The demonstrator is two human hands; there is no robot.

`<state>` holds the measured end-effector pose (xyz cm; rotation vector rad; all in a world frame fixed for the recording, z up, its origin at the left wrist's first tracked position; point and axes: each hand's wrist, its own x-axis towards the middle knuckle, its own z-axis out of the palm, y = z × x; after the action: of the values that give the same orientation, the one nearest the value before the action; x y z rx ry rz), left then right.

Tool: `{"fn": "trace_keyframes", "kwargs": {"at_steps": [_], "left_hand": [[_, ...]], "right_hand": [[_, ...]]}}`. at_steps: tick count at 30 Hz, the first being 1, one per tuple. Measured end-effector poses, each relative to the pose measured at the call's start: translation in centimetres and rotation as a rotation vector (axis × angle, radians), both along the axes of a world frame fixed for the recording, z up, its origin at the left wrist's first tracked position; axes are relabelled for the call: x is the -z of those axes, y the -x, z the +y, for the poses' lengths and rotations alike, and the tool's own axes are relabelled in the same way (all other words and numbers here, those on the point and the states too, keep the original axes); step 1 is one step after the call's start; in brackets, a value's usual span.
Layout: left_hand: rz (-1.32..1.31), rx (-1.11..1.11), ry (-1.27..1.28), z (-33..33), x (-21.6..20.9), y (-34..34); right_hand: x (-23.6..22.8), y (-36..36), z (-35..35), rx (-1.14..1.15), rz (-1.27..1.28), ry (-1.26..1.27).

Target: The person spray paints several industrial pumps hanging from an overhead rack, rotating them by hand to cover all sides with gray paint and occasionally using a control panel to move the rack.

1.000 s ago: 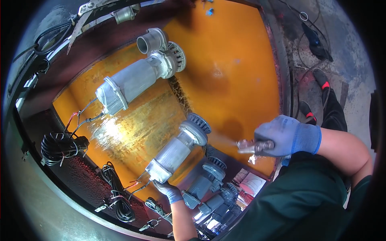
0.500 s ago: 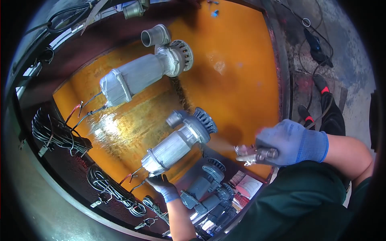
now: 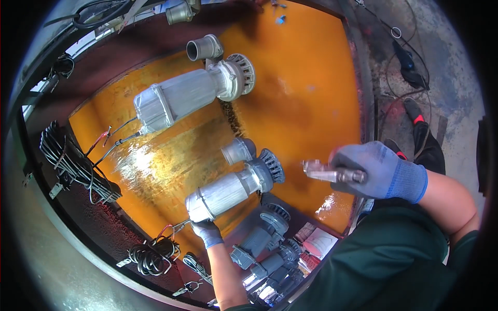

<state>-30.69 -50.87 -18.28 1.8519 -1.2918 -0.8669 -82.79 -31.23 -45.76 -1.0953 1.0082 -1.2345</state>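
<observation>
In my gloved right hand [image 3: 369, 168] is a metal spray gun [image 3: 332, 172], its nozzle pointing left toward the nearer submersible pump [image 3: 223, 194]. This pump lies tilted, with a bare silver body and dark grey coating around its slotted end [image 3: 271, 166]. My gloved left hand [image 3: 208, 233] grips its lower, cable end; the fingers are partly hidden beneath it. A stubby pipe outlet [image 3: 238, 151] sticks out from its upper side. Farther away lies a larger silver pump [image 3: 176, 102], untouched, with its own outlet [image 3: 204, 47].
Coiled black cables [image 3: 75, 163] and a nearer coil [image 3: 151, 256] lie along the left edge. Several dark grey pumps [image 3: 257, 241] stand close by, right of my left forearm. An orange-coated panel [image 3: 311, 78] lies beneath. A hose [image 3: 415, 62] runs over the floor at right.
The nearer pump has turned in my left hand, and its outlet now shows a paler side. The cable coil by it has bunched up. Spray mist seen earlier at the nozzle no longer shows.
</observation>
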Motion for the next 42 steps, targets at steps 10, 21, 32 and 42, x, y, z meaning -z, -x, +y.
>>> {"fn": "trace_keyframes", "kwargs": {"at_steps": [10,21,32,42], "left_hand": [[0.045,-0.012,0.068,0.1,0.0,0.1],[0.295,-0.483,0.358,12.0,12.0,6.0],[0.461,-0.637,-0.025,8.4,26.4,14.1],[0.363,-0.676,0.073,8.5,26.6,17.9]], "right_hand": [[1.2,0.2,1.9,-0.228,0.190,0.038],[0.3,2.2,2.7,-0.149,0.293,-0.190],[-2.2,4.7,3.6,-0.057,0.322,-0.309],[-1.4,6.2,5.5,-0.097,0.328,-0.439]]}}
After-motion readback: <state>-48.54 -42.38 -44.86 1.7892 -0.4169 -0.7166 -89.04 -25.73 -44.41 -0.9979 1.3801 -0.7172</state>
